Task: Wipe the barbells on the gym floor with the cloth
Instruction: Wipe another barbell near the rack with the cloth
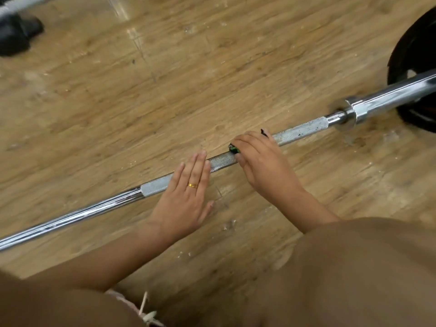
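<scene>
A long chrome barbell (221, 160) lies slanted across the wooden floor, from lower left up to the right. My left hand (186, 197) lies flat on its knurled grip, fingers straight, a gold ring on one finger. Just to the right, my right hand (262, 161) is curled over the bar and grips a small dark and green cloth (234, 149) against it. Only scraps of the cloth stick out from under the fingers.
A black weight plate (412, 57) sits on the bar's right sleeve (387, 97) at the frame's right edge. A black object (16, 34) lies at the top left beside another pale bar (21, 3). My knees fill the bottom of the view.
</scene>
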Motion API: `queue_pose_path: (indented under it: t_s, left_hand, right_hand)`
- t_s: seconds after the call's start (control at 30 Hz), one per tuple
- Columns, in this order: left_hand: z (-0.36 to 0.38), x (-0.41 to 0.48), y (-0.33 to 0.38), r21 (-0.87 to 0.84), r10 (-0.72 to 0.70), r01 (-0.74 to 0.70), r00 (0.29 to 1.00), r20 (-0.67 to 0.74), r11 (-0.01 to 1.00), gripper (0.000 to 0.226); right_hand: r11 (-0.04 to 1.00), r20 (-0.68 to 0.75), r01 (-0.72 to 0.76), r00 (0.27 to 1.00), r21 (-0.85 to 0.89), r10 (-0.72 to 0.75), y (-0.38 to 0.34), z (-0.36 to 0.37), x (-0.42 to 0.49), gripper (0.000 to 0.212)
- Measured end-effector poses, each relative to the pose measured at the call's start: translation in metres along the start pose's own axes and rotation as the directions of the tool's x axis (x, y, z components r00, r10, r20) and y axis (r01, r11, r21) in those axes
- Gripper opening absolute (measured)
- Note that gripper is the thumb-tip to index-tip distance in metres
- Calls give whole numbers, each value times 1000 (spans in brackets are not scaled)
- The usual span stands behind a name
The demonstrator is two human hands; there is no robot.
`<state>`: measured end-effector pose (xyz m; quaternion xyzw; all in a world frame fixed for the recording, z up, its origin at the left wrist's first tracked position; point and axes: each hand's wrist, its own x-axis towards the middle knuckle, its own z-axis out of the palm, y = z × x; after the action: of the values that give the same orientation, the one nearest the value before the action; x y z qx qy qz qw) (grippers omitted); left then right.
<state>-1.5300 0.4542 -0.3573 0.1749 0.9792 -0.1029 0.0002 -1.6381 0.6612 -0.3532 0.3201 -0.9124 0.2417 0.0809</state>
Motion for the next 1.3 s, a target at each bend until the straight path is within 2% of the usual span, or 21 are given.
queue_pose_path:
  t_s: [0.1,0.23,0.33,0.4,0.47,0.6,0.67,0.77,0.87,1.0,1.03,1.13,1.2,1.3]
  left_hand:
    - [6,4,3,-16,-31,30,998,-54,999,88]
    - [12,7,1,-42,-50,46,992,-118,998,86]
    - [10,11,0,-58,-65,59,990,-124,997,89]
    - [7,14,-3,-86,-79,70,991,-110,994,91]
    - [4,15,-5,-121,-94,82,991,-96,989,92]
    - [-1,20,-13,-132,-86,76,993,-79,988,91]
    - [-3,22,-20,-137,-73,61,994,-79,989,89]
    - [-2,20,-27,-183,-147,133,987,-66,974,84]
    - [2,19,-36,-164,-175,164,983,-53,973,83]
    - [3,27,-49,-179,-135,131,991,-8,975,91]
    - [2,30,-51,-186,-135,134,991,10,973,91]
    - [-2,36,-55,-189,-149,156,988,47,969,93]
    - [-3,41,-58,-176,-165,173,984,62,969,96]
    - [-2,48,-65,-191,-175,189,981,87,963,100]
  right_hand:
    - [998,-78,-67,995,-3,67,-19,12,2,26]
    - [998,-13,51,999,-48,-51,-26,18,4,29]
    - [997,15,20,1000,-75,-19,-16,14,12,31]
    - [995,-7,-47,999,-86,46,-15,14,16,32]
    - [993,-3,-54,999,-108,54,-18,16,21,37]
    - [984,59,100,994,-148,-92,-17,18,34,39]
    - [983,88,131,989,-131,-120,-10,15,42,36]
    - [994,62,38,998,-98,-32,-5,13,51,25]
    - [993,-10,-52,999,-105,51,-20,24,59,25]
    - [989,78,125,990,-83,-118,-36,41,68,20]
    - [988,96,129,988,-79,-122,-32,38,73,20]
    - [996,126,16,992,-87,-5,-10,27,82,19]
    - [992,96,-49,994,-115,60,-2,24,85,19]
    - [992,118,-4,993,-123,19,-9,32,95,18]
